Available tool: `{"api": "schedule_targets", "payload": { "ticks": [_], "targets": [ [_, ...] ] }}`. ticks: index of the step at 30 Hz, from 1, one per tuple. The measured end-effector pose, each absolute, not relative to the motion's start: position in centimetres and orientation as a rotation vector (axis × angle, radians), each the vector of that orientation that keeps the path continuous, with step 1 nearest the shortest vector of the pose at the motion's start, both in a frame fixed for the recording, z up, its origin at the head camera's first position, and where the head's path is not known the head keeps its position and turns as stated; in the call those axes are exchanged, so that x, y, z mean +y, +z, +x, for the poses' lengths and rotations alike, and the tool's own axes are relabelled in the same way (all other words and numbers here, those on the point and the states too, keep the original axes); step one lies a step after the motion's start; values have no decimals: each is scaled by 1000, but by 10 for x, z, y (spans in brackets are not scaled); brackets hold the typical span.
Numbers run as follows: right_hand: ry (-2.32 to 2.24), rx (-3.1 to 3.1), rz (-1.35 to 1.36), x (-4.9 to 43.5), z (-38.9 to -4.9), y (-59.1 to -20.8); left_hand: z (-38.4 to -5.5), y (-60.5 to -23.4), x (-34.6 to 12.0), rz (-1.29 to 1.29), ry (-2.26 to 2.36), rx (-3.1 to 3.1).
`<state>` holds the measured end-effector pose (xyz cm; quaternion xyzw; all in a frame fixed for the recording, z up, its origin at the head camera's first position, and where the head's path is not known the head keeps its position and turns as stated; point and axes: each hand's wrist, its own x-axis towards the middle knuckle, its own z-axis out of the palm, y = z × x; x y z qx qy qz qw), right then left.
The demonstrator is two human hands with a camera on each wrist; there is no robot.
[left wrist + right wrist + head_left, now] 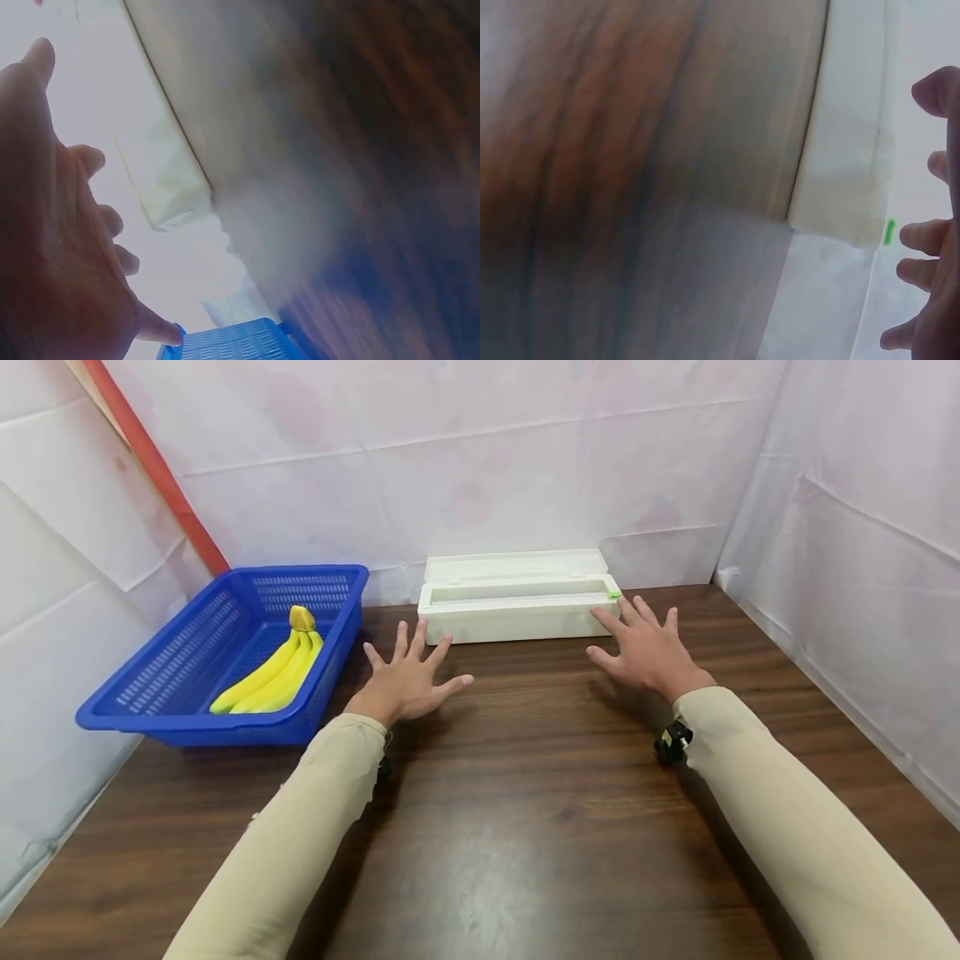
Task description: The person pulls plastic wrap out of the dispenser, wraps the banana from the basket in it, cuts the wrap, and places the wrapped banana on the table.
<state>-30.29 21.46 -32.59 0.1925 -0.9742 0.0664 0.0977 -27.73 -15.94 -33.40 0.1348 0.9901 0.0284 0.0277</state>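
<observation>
Fingers spread wide, my left hand (pixel 405 681) hovers over the table between the blue basket and the long white box, holding nothing. My right hand (pixel 648 647) is also spread and bare, its fingertips overlapping the right end of the white box (pixel 517 625) in the head view. That box stands at the back with its hinged lid (pixel 517 564) raised against the wall. A small bright green piece (pixel 614 594) sits on its right end. In the left wrist view, the left fingers (pixel 88 160) point toward the box, and the little finger overlaps the basket rim (pixel 225 330).
At the left stands a blue plastic basket (pixel 330 722) with perforated sides, and a bunch of yellow bananas (pixel 281 672) lies inside it. The brown wood-grain table (pixel 525 793) meets pale sheeting (pixel 480 460) at the back and sides. A red strip (pixel 161 468) slants down behind the basket.
</observation>
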Motion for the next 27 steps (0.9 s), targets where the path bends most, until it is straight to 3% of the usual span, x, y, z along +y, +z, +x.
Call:
{"api": "schedule_targets", "payload": {
  "ticks": [13,27],
  "targets": [
    [374,-2702,563,201,-313,-328,-279,-329,-160,404,128,3113],
    [711,-2480,467,188,-314,-342,-273,-339,-150,467,427,3559]
  ]
}}
